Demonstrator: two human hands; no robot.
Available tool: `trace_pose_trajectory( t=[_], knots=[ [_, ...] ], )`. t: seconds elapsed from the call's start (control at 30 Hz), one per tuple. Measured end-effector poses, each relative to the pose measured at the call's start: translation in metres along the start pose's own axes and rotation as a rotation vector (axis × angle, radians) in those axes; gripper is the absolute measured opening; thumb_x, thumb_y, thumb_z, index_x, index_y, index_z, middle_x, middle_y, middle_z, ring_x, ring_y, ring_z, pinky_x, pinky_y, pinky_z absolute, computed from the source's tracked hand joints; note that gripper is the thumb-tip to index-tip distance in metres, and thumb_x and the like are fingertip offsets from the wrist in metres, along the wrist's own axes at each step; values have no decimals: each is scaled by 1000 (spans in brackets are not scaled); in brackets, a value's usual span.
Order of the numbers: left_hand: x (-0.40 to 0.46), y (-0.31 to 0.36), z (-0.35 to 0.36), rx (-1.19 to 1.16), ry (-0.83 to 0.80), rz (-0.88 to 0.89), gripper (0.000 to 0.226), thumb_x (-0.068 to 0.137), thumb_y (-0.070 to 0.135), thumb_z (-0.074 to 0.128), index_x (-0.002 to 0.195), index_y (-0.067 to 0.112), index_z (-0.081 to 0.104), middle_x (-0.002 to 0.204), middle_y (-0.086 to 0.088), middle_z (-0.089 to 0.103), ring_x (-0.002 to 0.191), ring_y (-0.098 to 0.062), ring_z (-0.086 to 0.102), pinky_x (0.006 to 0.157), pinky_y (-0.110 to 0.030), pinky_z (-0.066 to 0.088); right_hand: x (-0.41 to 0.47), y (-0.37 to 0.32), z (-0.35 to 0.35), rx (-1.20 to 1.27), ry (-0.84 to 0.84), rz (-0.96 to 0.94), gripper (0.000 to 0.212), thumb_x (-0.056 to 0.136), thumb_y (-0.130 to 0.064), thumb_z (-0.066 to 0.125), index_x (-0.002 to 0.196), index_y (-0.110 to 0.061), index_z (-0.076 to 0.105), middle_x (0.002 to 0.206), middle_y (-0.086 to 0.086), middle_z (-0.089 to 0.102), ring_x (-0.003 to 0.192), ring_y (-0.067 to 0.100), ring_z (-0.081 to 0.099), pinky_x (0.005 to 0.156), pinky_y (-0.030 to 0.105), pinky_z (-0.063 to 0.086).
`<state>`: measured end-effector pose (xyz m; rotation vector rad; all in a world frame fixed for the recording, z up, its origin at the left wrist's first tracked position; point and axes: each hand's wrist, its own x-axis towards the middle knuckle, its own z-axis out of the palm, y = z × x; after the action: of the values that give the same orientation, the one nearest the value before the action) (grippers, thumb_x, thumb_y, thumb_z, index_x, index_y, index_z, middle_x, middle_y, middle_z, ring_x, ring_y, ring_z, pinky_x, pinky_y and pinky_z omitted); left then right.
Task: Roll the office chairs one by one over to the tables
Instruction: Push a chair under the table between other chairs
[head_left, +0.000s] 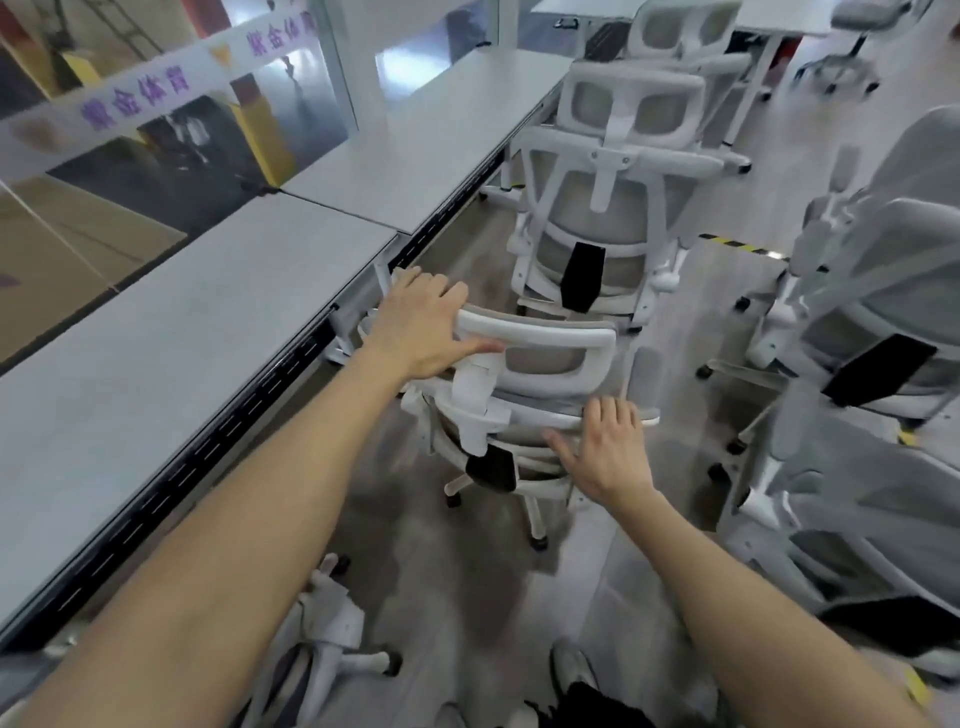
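Note:
A white office chair (545, 358) with grey mesh stands in the aisle in front of me, seen from behind and above. My left hand (421, 327) grips the left end of its headrest, fingers over the top and thumb underneath. My right hand (605, 452) lies on the upper edge of the chair's backrest at the right, fingers curled over the rim. A row of grey tables (182, 353) runs along the left of the aisle. Another white chair (597, 208) stands just beyond, close to the farther table (431, 140).
Several more white mesh chairs (872, 322) crowd the right side. A chair base with castors (337, 623) sits by my feet at the lower left. Glass partitions (156, 130) back the tables. Black-and-yellow floor tape (727, 241) lies ahead.

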<state>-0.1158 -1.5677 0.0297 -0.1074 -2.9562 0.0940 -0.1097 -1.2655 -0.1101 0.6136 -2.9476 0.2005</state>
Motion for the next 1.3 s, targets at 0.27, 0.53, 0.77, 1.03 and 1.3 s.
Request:
trace_pose_trajectory(
  t=[0.27,0.53,0.77,1.03,1.3],
  knots=[
    [-37,3,26,-58,331,-55,76,88,96,56,93,19,54,93,-1,60,92,-27,53,98,-49,47,8,26,52,192,358,-151,70,89,-78,69,94,-9,60,91,7,56,90,32,52,95,49,46],
    [-36,50,36,-16,429,-253,81,84,97,61,86,16,57,83,0,54,84,-28,54,97,-49,44,59,76,50,289,308,-306,82,80,-90,69,97,-10,63,95,3,55,94,30,54,93,45,45],
    [-30,60,51,10,441,-423,76,84,95,60,93,20,61,88,4,53,87,-24,50,102,-45,39,114,85,40,228,169,-388,103,67,-108,56,103,-12,58,106,0,54,113,28,54,132,55,24],
    [-29,51,70,-2,555,-552,65,84,81,75,111,22,70,105,5,65,101,-27,59,107,-47,38,172,65,45,222,104,-520,105,69,-109,52,110,-13,58,112,1,58,120,27,55,136,52,18],
    [-16,39,85,115,724,-610,66,85,79,78,108,17,74,99,-1,67,91,-30,61,96,-49,42,230,47,55,234,60,-648,102,74,-105,54,119,-14,59,117,-2,58,123,26,53,135,53,20]
  ],
)
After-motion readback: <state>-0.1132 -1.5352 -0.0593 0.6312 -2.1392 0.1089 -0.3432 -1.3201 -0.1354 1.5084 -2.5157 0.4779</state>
